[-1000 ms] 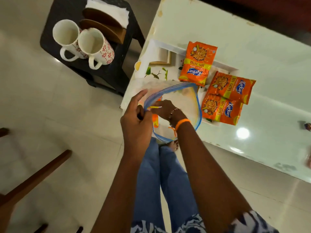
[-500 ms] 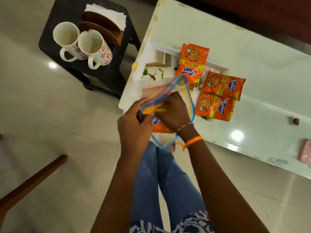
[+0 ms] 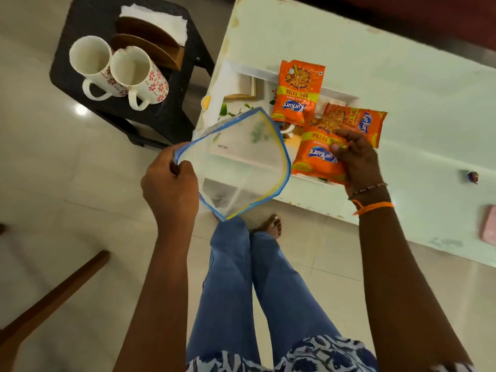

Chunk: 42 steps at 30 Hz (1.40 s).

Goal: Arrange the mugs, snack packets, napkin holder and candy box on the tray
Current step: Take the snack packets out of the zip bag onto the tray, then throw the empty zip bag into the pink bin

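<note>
There is only the one wide-angle view, worn on the person's head, looking steeply down past both forearms onto the near corner of the white table [image 3: 375, 84], the black stool [image 3: 171, 111] at upper left, and the tiled floor [image 3: 67, 210] close below.

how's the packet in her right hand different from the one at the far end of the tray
The held packet is gripped by the right hand at the tray's near end; the far packet lies untouched. The held packet is tilted and overlaps a third packet; the far packet lies roughly straight along the tray, clear of the others. Both are orange with the same blue logo.
</note>
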Each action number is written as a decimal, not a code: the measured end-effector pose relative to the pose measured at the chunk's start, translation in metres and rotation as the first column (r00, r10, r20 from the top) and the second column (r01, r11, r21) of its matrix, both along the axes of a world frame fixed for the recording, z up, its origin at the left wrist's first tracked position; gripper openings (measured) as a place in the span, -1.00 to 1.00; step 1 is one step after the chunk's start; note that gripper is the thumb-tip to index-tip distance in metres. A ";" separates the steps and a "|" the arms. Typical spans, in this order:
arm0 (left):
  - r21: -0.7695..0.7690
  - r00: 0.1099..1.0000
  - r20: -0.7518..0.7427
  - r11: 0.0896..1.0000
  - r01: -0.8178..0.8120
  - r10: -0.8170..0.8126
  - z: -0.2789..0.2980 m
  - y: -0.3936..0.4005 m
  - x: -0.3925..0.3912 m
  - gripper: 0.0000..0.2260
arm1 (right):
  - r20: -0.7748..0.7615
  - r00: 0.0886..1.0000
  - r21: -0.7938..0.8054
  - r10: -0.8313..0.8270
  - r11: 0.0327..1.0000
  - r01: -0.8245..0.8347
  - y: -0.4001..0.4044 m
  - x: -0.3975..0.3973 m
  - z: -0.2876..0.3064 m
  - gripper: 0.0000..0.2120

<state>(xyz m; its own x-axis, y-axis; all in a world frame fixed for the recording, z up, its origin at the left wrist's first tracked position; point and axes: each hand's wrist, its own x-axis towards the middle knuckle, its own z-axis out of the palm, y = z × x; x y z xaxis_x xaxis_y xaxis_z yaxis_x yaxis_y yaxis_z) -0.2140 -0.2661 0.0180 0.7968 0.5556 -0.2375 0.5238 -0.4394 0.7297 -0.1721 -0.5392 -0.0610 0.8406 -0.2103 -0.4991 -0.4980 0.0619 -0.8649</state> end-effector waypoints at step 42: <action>-0.899 0.652 -0.164 0.384 0.210 -0.740 0.028 -0.142 0.069 -0.82 | -0.066 0.996 0.486 -0.062 0.870 0.086 -0.093 -0.111 0.115 -0.71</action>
<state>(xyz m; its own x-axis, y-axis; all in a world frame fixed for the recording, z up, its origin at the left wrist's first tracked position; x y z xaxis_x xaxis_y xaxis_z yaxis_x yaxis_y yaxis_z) -0.1447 -0.4083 0.0461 0.4632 -0.5073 -0.7267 0.7809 -0.1541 0.6054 -0.2828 -0.6323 0.0544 0.8057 0.0096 -0.5922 -0.5139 0.5084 -0.6909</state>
